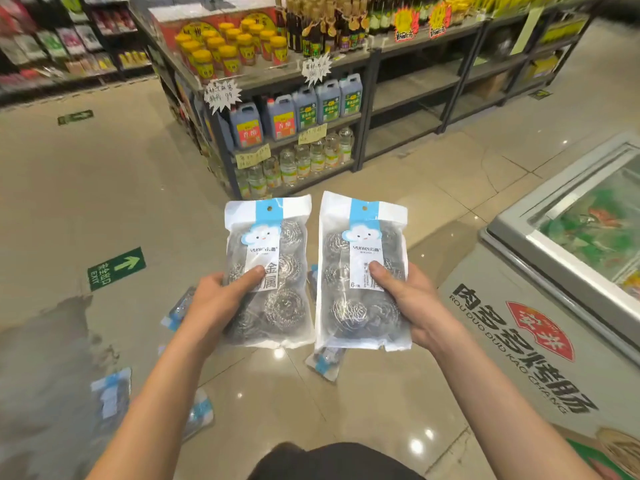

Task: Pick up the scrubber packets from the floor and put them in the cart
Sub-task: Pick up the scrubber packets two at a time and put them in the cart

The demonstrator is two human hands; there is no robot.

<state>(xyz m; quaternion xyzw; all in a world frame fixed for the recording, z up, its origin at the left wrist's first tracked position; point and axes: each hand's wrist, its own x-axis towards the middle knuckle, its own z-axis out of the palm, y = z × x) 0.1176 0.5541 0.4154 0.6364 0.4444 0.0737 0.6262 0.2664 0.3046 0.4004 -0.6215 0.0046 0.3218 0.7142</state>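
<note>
scrubber packets, two held: one (268, 271) gripped in my left hand (214, 303), one (362, 271) in my right hand (412, 303), thumbs clamped on the labels. both upright, long axes pointing away from me, hang-holes up, side by side above the tiled floor (104, 202). more packets (325, 363) lie below.

Two held packets (268, 271) (362, 271) sat side by side above the floor (381, 393). Shelves (294, 109) stood beyond; a freezer (561, 258) lay right.
</note>
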